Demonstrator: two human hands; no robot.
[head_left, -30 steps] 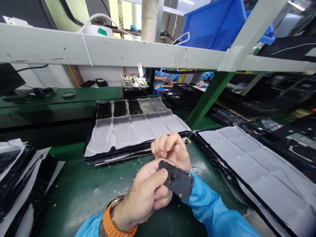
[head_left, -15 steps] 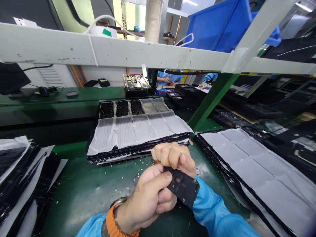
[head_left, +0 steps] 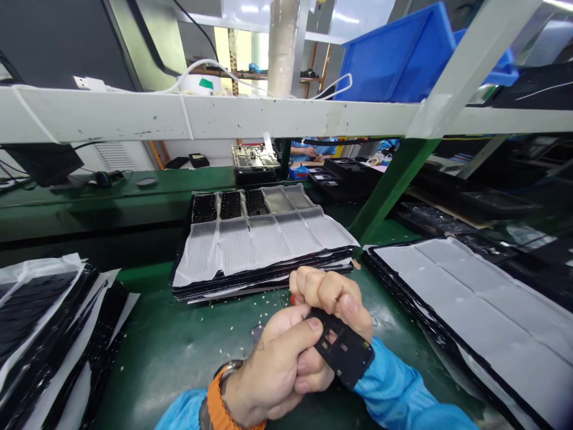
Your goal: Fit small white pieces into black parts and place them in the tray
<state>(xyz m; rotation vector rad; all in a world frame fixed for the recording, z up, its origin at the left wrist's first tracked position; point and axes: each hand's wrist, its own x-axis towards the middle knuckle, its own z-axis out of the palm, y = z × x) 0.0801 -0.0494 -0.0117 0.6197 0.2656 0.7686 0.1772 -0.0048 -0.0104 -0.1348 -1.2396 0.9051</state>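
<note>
My left hand grips a thin black plastic plate with cutouts, like a phone's inner cover. The thumb presses on its upper face near the far end. My right hand is curled at that far end, close against the plate and my left thumb. Its fingers are closed, and what they hold, if anything, is hidden. A small red bit shows at the edge of my right hand; I cannot tell whether it is held. Beside my left hand, a small dark piece lies on the green tabletop.
Ahead, stacked trays carry white liners and several black parts. More lined trays lie to the right, and a tilted stack stands at left. A grey shelf beam crosses above, with a green post. Another person's hands show behind.
The whole view has shifted slightly right and down. Both hands keep their hold and position around the black plate, which has tilted slightly, showing its cutouts more clearly.
</note>
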